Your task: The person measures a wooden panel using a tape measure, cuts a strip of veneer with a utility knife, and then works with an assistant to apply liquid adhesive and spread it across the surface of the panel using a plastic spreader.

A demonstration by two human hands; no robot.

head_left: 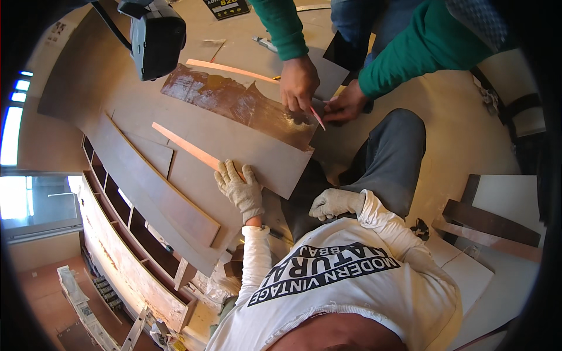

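Observation:
My left hand (239,188), in a pale knit glove, lies with fingers apart at the near edge of a grey-brown panel (257,149). Its fingers rest over the end of a thin orange-brown strip (187,144). My right hand (336,203), gloved too, rests curled on my lap, with nothing visible in it. Brown, wet-looking adhesive (216,99) covers the panel's far part. Across from me, a co-worker's hand (299,83) holds a pinkish-red flat spreader (317,118) at the adhesive's right end. The co-worker's other hand (344,104) is near the panel's corner.
Another thin strip (231,70) runs along the panel's far edge. A utility knife (265,44) lies beyond it. Long boards (170,187) are stacked at left, beside a shelf-like wooden frame (132,234). A black device (157,44) hangs at upper left. Board pieces (492,225) stand at right.

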